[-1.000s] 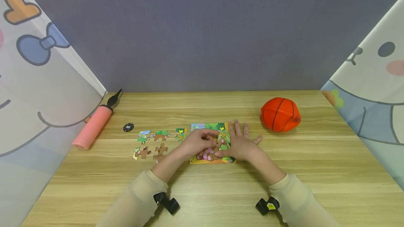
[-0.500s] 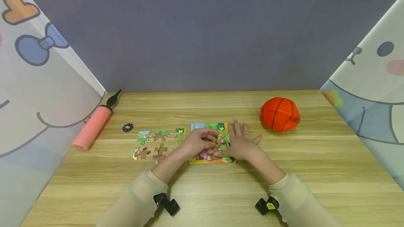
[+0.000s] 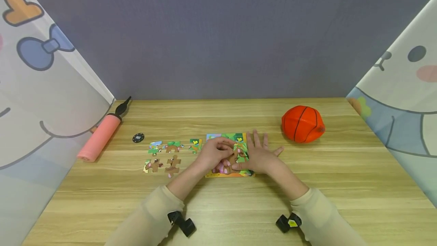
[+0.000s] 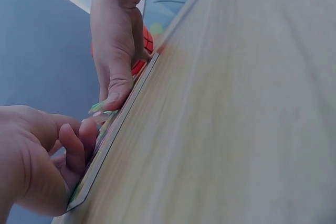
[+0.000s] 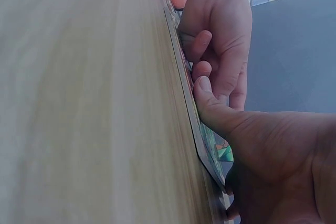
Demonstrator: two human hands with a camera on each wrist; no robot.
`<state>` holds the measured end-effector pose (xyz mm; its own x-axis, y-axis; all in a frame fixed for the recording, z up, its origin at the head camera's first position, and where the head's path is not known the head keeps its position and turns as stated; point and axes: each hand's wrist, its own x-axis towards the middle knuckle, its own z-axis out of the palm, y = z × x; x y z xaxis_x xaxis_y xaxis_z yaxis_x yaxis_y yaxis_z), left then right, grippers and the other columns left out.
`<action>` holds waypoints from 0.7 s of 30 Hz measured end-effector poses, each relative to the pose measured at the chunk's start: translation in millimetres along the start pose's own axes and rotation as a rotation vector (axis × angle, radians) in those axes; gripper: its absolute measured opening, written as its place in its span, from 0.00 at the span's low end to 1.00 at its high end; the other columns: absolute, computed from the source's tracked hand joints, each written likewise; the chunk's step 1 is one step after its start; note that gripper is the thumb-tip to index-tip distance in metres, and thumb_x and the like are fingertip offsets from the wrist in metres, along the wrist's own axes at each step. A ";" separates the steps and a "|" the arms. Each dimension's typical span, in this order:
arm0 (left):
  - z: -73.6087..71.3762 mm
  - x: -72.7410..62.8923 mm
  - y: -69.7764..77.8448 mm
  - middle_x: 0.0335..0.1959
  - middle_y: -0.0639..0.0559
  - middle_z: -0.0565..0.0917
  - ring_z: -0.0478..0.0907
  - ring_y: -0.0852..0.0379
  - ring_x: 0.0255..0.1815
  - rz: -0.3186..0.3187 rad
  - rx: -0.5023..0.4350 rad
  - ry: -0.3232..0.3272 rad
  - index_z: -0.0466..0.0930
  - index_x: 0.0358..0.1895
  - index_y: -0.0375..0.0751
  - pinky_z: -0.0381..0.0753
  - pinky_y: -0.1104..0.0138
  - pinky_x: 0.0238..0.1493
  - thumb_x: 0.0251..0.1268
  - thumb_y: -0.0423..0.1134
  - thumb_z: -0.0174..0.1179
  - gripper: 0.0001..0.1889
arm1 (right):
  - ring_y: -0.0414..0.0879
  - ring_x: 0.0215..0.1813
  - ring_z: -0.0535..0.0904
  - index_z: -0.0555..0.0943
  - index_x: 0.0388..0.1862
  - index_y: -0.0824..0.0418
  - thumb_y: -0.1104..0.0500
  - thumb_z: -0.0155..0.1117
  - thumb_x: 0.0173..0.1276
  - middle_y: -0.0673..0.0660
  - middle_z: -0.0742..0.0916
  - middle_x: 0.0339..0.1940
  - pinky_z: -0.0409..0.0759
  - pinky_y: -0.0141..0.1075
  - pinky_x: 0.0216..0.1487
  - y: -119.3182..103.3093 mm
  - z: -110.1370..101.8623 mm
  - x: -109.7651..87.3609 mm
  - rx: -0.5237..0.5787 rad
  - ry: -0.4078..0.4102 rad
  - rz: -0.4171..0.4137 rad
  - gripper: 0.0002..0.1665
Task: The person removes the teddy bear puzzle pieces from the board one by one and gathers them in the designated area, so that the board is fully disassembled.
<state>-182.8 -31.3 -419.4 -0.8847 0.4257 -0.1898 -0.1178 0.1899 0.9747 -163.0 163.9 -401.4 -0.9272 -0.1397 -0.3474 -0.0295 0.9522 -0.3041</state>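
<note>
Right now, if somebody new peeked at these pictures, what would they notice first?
Probably the bright red ball with black lines, towards the back on the right side of the table. Next, perhaps, the left hand and the spread-fingered right hand at the colourful puzzle in the middle. The pink pump lying at the left stands out too.

A wood-grain tabletop (image 3: pixel 222 212) meets a plain grey-blue back wall (image 3: pixel 218 37) between 2 pale, cartoon-printed side walls (image 3: pixel 65 101).

soft glare pales the near tabletop (image 3: pixel 235 208), while both wrist views are dimmer, bluish and hazy.
</note>
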 end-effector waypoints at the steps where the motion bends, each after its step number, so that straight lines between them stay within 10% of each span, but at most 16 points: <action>1: -0.1 0.0 -0.2 0.30 0.40 0.84 0.75 0.59 0.10 0.003 -0.002 0.007 0.83 0.55 0.40 0.71 0.71 0.10 0.71 0.30 0.62 0.12 | 0.70 0.79 0.27 0.36 0.84 0.59 0.20 0.68 0.50 0.64 0.37 0.83 0.32 0.86 0.54 0.1 0.1 -0.2 0.000 -0.003 0.002 0.81; 21: -23.7 -10.1 -1.0 0.43 0.40 0.84 0.78 0.56 0.23 0.030 -0.050 0.014 0.81 0.58 0.38 0.74 0.70 0.20 0.70 0.30 0.63 0.15 | 0.71 0.79 0.28 0.39 0.84 0.60 0.20 0.68 0.50 0.65 0.39 0.83 0.33 0.86 0.53 -0.1 -0.7 1.4 -0.010 0.009 0.000 0.80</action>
<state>-184.4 -56.7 -415.7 -0.8945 0.4180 -0.1588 -0.1131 0.1322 0.9847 -164.6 163.8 -401.3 -0.9305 -0.1370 -0.3396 -0.0327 0.9548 -0.2955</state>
